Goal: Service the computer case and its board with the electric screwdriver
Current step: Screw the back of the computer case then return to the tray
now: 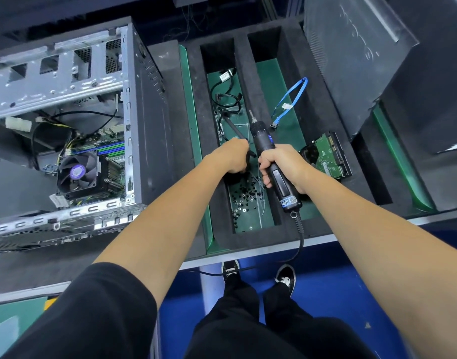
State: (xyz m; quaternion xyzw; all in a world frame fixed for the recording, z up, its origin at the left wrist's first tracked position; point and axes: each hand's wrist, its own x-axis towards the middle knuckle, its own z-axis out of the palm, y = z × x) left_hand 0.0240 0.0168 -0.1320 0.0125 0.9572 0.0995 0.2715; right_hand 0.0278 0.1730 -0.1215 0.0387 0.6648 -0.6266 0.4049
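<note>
Over the foam tray point(263, 104), right of the open computer case point(98, 130), the electric screwdriver point(272, 164) was gripped by the right hand point(281, 167), fingers curled around it; its label was unreadable. A black cable point(235, 130) was clutched in the left hand point(232, 159), above loose screws point(244, 200).

1. The left hand point(234, 157) showed only its back; its fingers curled downward out of sight, so what they held beside the black cable point(235, 130) could not be told.
2. The small black screws point(244, 198) were too tiny to count or type.
3. The label on the electric screwdriver point(274, 161) was too small to read.
4. The computer case point(67, 120) was cut off by the left edge.
5. The hard drive point(328, 156) lay partly behind the right hand point(283, 165).
</note>
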